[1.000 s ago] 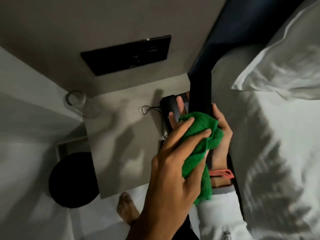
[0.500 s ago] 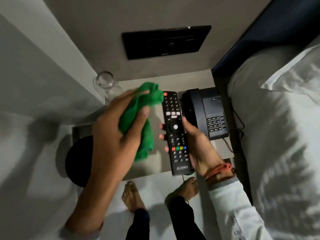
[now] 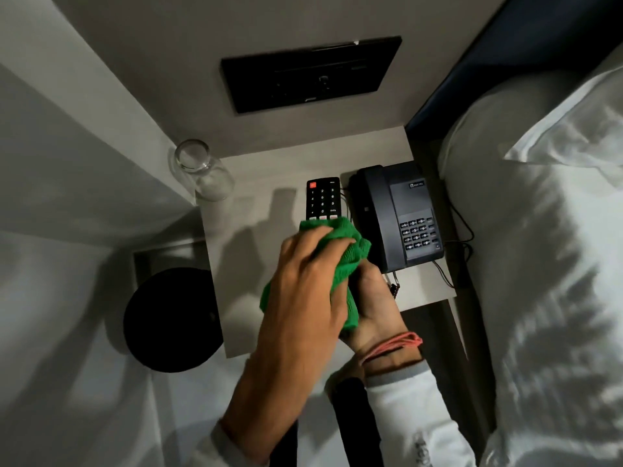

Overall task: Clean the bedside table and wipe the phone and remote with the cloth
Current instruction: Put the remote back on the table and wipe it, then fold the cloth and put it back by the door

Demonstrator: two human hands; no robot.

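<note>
My left hand (image 3: pixel 303 284) grips a bunched green cloth (image 3: pixel 347 254) and presses it onto the middle of a black remote (image 3: pixel 323 200). Only the remote's top end, with a red power button and number keys, shows above the cloth. My right hand (image 3: pixel 374 305) holds the remote's lower end from underneath, mostly hidden by the cloth and my left hand. A black desk phone (image 3: pixel 397 214) with its handset on the cradle sits on the white bedside table (image 3: pixel 242 251), just right of the remote.
A clear glass bottle (image 3: pixel 202 171) stands at the table's back left corner. A black round bin (image 3: pixel 172 320) sits on the floor to the left. A black switch panel (image 3: pixel 310 75) is on the wall behind. The bed with a white pillow (image 3: pixel 556 136) lies to the right.
My left hand has brought the cloth from the left, where it was lifted clear, onto the remote's face. The remote's lower half is now covered. The view has shifted.
</note>
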